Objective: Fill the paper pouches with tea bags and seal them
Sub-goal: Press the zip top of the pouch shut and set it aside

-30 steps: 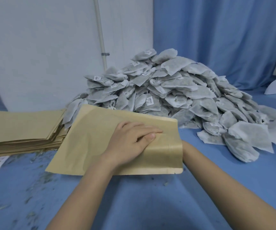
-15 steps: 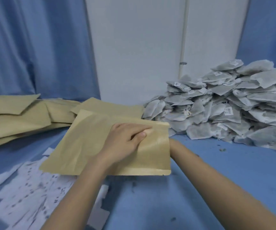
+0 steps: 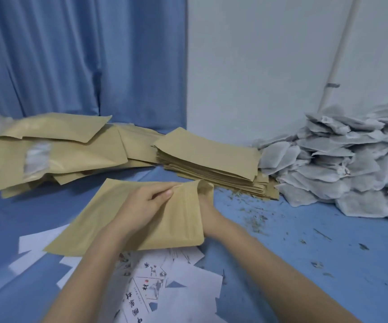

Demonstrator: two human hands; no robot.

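Left of the held pouch [image 3: 99, 217], filled pouches [image 3: 48, 155] lie heaped. The left hand [image 3: 141, 203] pinches that pouch's top edge; the right hand [image 3: 208, 213] is mostly hidden behind its open mouth, grip unclear. Behind it sits the flat pouch stack [image 3: 211, 159]; farther right, the tea bag pile [image 3: 342, 169].

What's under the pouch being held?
White printed sheets on the blue table poke out below the pouch. Most of the right hand is hidden behind it; the left hand pinches its top.
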